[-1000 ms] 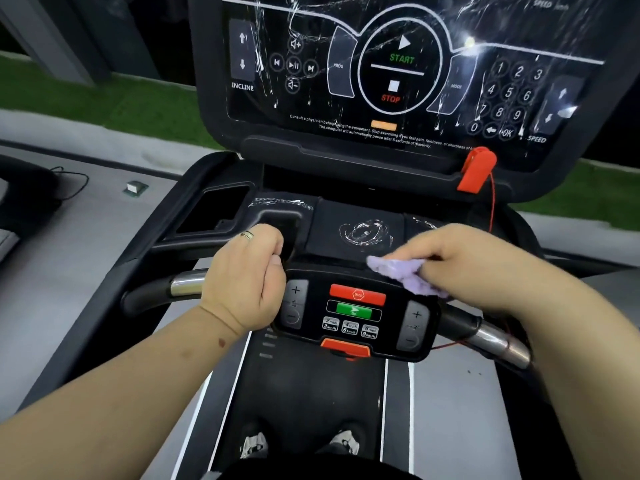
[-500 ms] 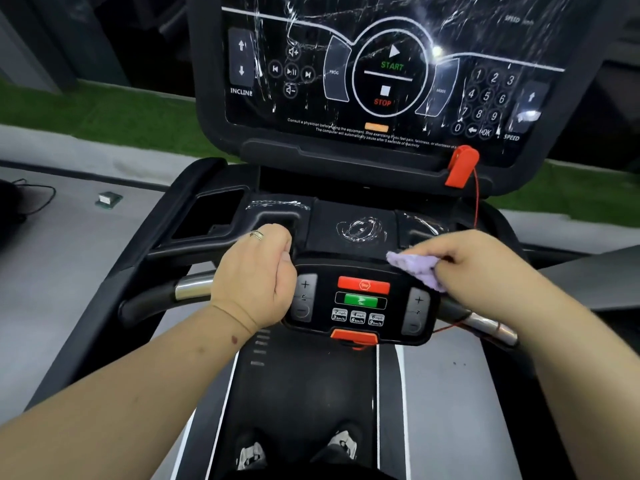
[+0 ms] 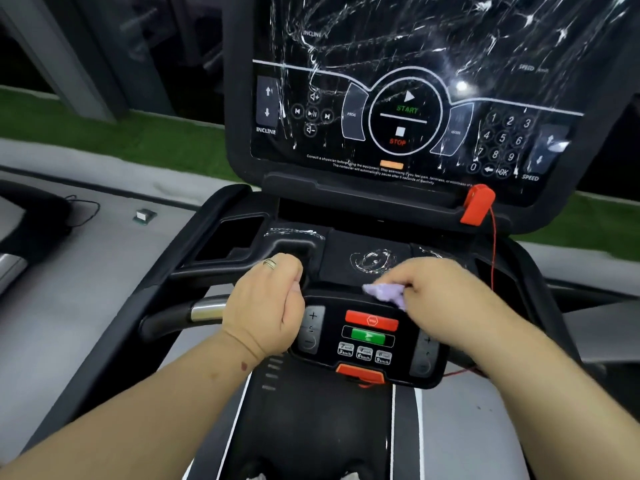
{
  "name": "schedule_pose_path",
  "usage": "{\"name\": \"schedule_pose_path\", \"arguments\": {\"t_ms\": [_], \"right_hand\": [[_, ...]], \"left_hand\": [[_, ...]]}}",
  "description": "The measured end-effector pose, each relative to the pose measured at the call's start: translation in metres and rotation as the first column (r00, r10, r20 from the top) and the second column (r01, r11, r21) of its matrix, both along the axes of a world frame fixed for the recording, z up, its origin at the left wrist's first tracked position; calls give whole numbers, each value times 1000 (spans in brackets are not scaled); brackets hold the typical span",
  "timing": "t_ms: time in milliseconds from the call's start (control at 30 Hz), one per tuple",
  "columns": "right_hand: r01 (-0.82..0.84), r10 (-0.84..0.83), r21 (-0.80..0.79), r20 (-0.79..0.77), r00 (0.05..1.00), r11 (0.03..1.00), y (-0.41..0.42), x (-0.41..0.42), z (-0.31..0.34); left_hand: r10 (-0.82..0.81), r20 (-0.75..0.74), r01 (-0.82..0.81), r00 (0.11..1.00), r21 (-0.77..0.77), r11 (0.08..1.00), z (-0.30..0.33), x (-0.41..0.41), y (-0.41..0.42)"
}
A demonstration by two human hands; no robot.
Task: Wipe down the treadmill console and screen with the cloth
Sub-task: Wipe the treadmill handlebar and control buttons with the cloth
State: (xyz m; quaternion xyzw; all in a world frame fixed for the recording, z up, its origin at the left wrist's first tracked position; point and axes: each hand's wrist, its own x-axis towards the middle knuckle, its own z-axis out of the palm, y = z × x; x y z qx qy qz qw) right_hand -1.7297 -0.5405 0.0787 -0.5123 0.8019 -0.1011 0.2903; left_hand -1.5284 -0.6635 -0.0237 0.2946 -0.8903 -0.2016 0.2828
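**Wiping the ledge above the handlebar buttons**

The right hand [image 3: 446, 299] pinches a bunched lilac cloth [image 3: 386, 293] and presses it onto the top edge of the small control pad [image 3: 367, 337], just below the flat black tray [image 3: 374, 261] that carries a swirl of white streaks. To do this step well, I judge the cloth should be spread flatter, so that more of it meets the surface, and drawn in overlapping passes from one side of the ledge to the other. Pressure should stay light near the red stop button [image 3: 371, 320], which lies just under the cloth and could be pushed by accident.

The right fingers [image 3: 414, 282] are curled down around the cloth, gripping it; only its left end sticks out from under them. The left hand [image 3: 265, 306] is closed around the handlebar [image 3: 207, 311] beside the pad, its fingers wrapped over the far side and a ring showing on one of them; it holds no cloth and appears to steady the person.

The big screen [image 3: 415, 109] above is covered in white smears and streaks, so by my reading most of the job remains. The red safety clip [image 3: 477, 204] sits on the screen's lower edge; its cord hangs down past the right wrist, and a wide wipe could snag it.
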Motion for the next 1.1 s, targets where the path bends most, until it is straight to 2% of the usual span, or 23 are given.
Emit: {"name": "schedule_pose_path", "arguments": {"t_ms": [67,100,200,267,333,433,533,600,700,767,833,900,1000,1033,1100], "right_hand": [[-93,94,70,-12,995,993,-17,15,-4],[-141,141,52,8,990,989,-21,19,-4],[-120,130,-74,153,980,990,-7,3,-4],[-116,129,-71,217,968,991,10,-13,-2],[-114,125,-70,187,974,991,15,-27,-4],[-30,46,-132,116,992,991,2,-35,-15],[19,-19,-171,2,1000,985,-17,-36,-32],[29,-45,-128,-127,991,991,-28,-38,-43],[5,-16,-40,-262,965,999,-41,-38,-57],[44,-44,-2,-211,976,999,-51,-34,-64],[39,-29,36,-235,972,999,-63,-30,-69],[-4,22,70,-254,967,998,-69,-28,-70],[-91,122,192,-155,980,977,-67,-29,-57],[-87,122,223,-147,982,971,-66,-31,-53],[29,6,209,-168,986,977,-71,-39,-51]], "left_hand": [[7,16,-7,1000,12,1000,0,0,1],[8,22,-9,1000,12,1000,0,0,2],[4,45,-5,999,31,1000,2,-1,1],[-3,56,-1,998,76,997,4,-2,-1],[-25,82,12,996,153,988,7,-7,-6],[-138,207,67,968,317,946,15,-21,-18],[-268,368,118,890,382,917,23,-34,-30],[-324,478,111,816,420,901,26,-38,-34],[-397,542,98,741,497,862,30,-40,-35],[-434,560,111,706,517,849,34,-41,-35],[-457,582,123,673,521,845,36,-42,-37],[-472,617,131,630,514,848,38,-43,-39],[-487,683,147,544,494,857,43,-51,-41],[-488,699,147,523,490,859,44,-53,-41],[-487,716,139,500,489,861,46,-57,-41]]}}
